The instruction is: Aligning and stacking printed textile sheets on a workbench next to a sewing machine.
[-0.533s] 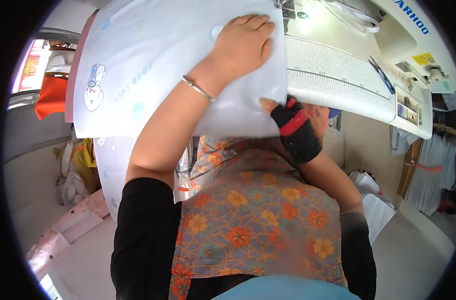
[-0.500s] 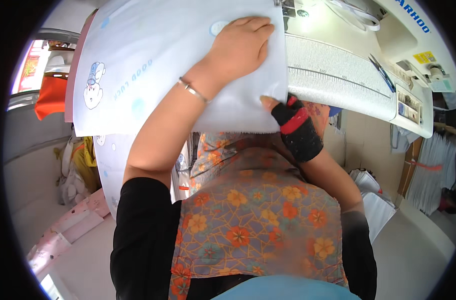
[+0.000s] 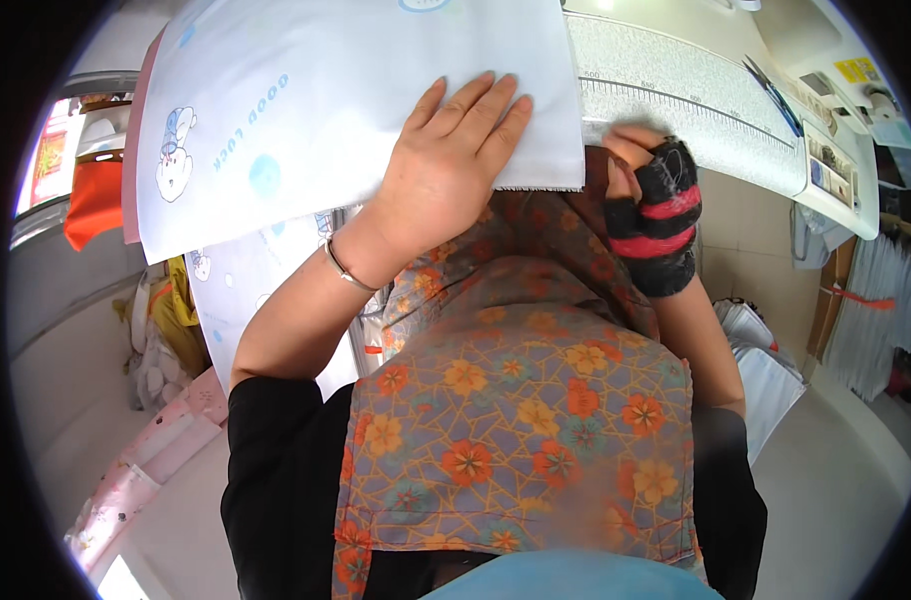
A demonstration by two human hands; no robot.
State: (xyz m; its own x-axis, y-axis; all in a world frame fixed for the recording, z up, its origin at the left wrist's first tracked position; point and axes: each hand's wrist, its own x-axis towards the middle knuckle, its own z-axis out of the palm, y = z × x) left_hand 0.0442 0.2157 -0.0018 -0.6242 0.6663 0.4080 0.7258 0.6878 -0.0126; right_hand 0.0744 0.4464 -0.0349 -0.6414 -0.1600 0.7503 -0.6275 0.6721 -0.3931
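Observation:
A white cloth (image 3: pixel 356 110) printed with pale blue figures and dots covers the left part of the sewing table and hangs over its near edge. Flat on this cloth, near its right front corner, my left hand (image 3: pixel 451 165) lies with fingers spread; a bracelet is on that wrist. My right hand (image 3: pixel 656 205), in a black and red fingerless glove, is just right of the cloth's corner, apart from it. Its fingers are loosely bent at the table's front edge, thumb apart from them, and nothing shows between them.
A ruler scale (image 3: pixel 676 95) runs along the white table (image 3: pixel 736 140). Tweezers (image 3: pixel 773 95) lie to the right, near a small compartment tray (image 3: pixel 833 172). More printed cloth (image 3: pixel 231 290) hangs below left. Stacked white sheets (image 3: pixel 871 310) stand at the far right.
My right hand has let go of the cloth's front edge and moved right and up. My left hand has slid nearer with fingers spread, and the cloth's right front edge sits farther up.

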